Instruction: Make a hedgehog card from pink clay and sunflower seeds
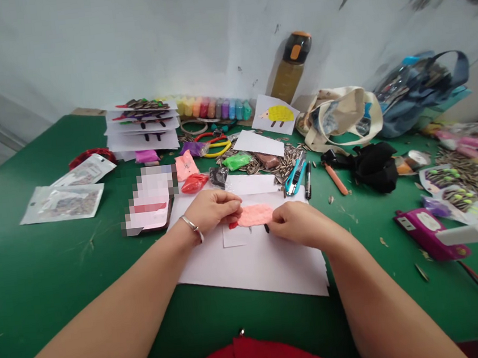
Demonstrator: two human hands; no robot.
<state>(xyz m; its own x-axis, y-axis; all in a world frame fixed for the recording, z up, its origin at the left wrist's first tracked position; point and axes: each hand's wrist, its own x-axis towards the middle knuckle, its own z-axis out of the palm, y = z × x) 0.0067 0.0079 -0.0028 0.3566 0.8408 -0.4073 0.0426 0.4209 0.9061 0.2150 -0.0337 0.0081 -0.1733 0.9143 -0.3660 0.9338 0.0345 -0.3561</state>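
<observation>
A flat pink clay oval (255, 215) lies on a small white card (233, 238), which rests on larger white sheets (253, 271). My left hand (214, 210) wears a silver bangle. Its fingers are pinched together at the oval's left end, and whatever may be between them is hidden. Just below those fingertips is a bit of red clay (233, 225). On the other side, my right hand (297, 224) has its fingers curled closed beside the oval's right end. A small black piece (267, 228) shows at its fingertips.
Behind the sheets lie clay packets in red (194, 183) and green (237, 161), sunflower seeds (289, 165), a blue cutter (296, 176) and a black pen (308, 180). A phone (149, 200) is left; a purple glue-gun-like tool (430, 233) is right. A bottle (291, 65) leans against the wall.
</observation>
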